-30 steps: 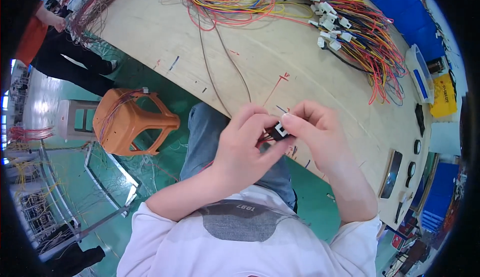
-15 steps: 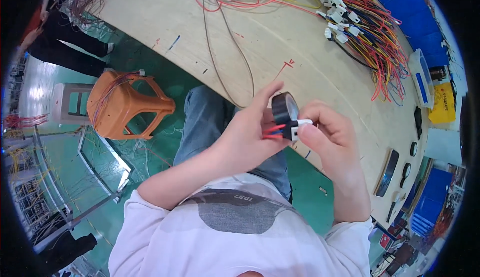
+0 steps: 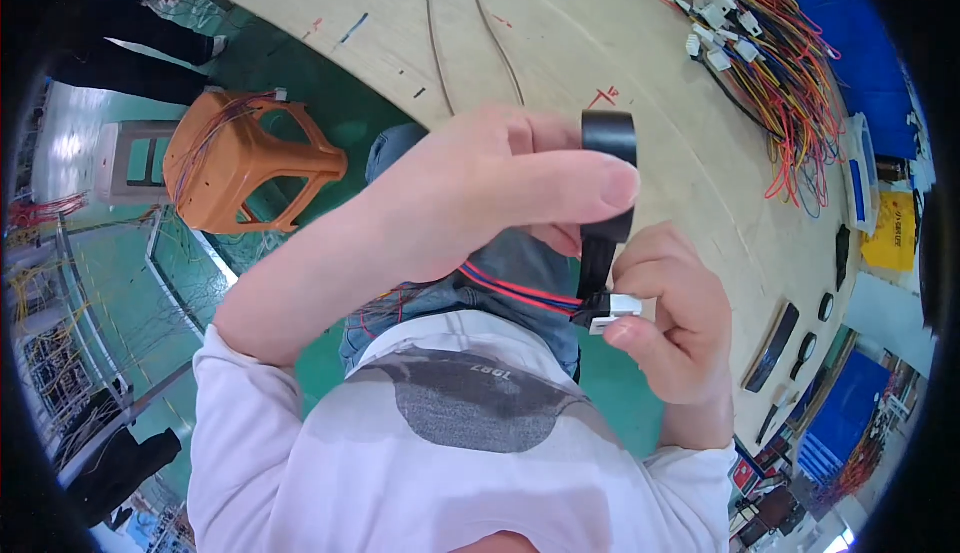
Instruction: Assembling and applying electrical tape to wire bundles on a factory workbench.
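My left hand point(image 3: 520, 178) grips a roll of black tape point(image 3: 610, 133), thumb across its side and fingers mostly hidden behind. From the roll a stretched strip of black tape point(image 3: 597, 265) runs down to a white connector point(image 3: 622, 305). My right hand point(image 3: 675, 318) pinches that connector between thumb and fingers. Black tape wraps the wires where they enter the connector. Red and blue wires point(image 3: 510, 289) trail from it to the left, below my left hand and over my lap.
A wooden table point(image 3: 690, 203) curves ahead and to the right. On it lies a heap of wire harnesses point(image 3: 765, 73) with white connectors. Spare tape rolls point(image 3: 826, 306) and a dark flat bar point(image 3: 772, 346) rest at the right. An orange stool point(image 3: 225, 168) stands left; a person's legs point(image 3: 130, 68) show beyond.
My left hand has lifted the tape roll up and away from the connector, drawing out a strip of tape. My right hand and the connector sit slightly lower.
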{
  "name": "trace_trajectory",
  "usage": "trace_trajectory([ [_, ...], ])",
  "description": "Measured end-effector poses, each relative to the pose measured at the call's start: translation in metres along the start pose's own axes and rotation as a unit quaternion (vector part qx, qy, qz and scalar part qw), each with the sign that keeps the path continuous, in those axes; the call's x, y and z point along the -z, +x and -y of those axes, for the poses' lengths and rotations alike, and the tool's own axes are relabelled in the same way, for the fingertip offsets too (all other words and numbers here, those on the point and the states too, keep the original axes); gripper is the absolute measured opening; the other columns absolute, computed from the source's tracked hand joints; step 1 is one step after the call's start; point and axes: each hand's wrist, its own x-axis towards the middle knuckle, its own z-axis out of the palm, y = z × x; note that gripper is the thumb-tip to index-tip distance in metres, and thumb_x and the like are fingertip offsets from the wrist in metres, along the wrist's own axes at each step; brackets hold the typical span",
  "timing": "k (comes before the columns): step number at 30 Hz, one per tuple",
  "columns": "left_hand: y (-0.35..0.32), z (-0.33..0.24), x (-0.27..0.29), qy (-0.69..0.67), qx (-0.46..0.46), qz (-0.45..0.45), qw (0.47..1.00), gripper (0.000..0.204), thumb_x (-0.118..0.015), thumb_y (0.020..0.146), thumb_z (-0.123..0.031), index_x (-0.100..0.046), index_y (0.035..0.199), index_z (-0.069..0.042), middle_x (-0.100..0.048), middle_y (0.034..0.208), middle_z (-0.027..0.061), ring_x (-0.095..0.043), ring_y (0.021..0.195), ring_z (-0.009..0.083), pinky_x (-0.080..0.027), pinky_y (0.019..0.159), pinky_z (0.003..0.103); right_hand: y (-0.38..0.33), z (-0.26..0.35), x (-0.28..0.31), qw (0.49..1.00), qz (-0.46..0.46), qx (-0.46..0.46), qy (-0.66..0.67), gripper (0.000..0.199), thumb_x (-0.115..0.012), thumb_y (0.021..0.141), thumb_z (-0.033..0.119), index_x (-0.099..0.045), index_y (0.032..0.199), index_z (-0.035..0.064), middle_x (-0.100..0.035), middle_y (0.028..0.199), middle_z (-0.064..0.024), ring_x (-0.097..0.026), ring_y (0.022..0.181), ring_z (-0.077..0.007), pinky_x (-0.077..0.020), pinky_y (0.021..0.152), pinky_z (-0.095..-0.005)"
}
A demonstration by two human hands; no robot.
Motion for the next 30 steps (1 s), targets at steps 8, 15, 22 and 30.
trace_trajectory([
  [8, -0.020, -0.019, -0.016, 0.145, 0.003, 0.019, 0.989, 0.060, -0.075, 0.055, -0.013, -0.047, 0.106, 0.003, -0.055, 0.087, 0.0037, -0.053, 0.080, 0.0091, -0.042, 0.071, 0.022, -0.006, -0.002, -0.006, 0.988, -0.038, -0.127, 0.076, 0.014, -0.062, 0.067, 0.011, -0.055, 0.074, 0.0019, -0.051, 0.068, -0.0070, -0.045, 0.064, -0.0198, -0.0346, 0.060, -0.0290],
  [15, -0.034, 0.018, -0.008, 0.457, -0.472, 0.030, 0.753, 0.038, -0.067, 0.067, -0.016, -0.050, 0.095, 0.003, -0.059, 0.090, 0.0194, -0.059, 0.079, 0.0332, -0.047, 0.064, 0.038, 0.001, 0.002, -0.007, 0.917, -0.085, -0.201, 0.335, 0.011, -0.058, 0.076, 0.010, -0.053, 0.073, 0.0001, -0.049, 0.070, 0.0002, -0.042, 0.064, -0.0052, -0.0329, 0.056, -0.0190],
  [22, -0.051, 0.003, -0.005, 0.612, -0.448, 0.096, 0.645, 0.023, -0.058, 0.074, -0.014, -0.051, 0.091, -0.001, -0.061, 0.089, 0.0137, -0.059, 0.082, 0.0267, -0.044, 0.074, 0.035, 0.002, -0.001, -0.006, 0.887, -0.022, -0.215, 0.408, 0.010, -0.057, 0.077, 0.010, -0.054, 0.075, 0.0008, -0.050, 0.067, 0.0018, -0.044, 0.063, -0.0037, -0.0346, 0.055, -0.0175],
  [30, -0.040, 0.013, -0.004, 0.672, -0.492, 0.028, 0.553, 0.026, -0.057, 0.073, -0.023, -0.057, 0.089, -0.002, -0.061, 0.089, 0.0105, -0.056, 0.081, 0.0228, -0.041, 0.066, 0.031, 0.018, -0.004, -0.011, 0.870, -0.064, -0.263, 0.411, 0.011, -0.057, 0.078, 0.013, -0.056, 0.077, 0.0016, -0.054, 0.070, 0.0013, -0.047, 0.065, -0.0037, -0.0373, 0.059, -0.0179],
])
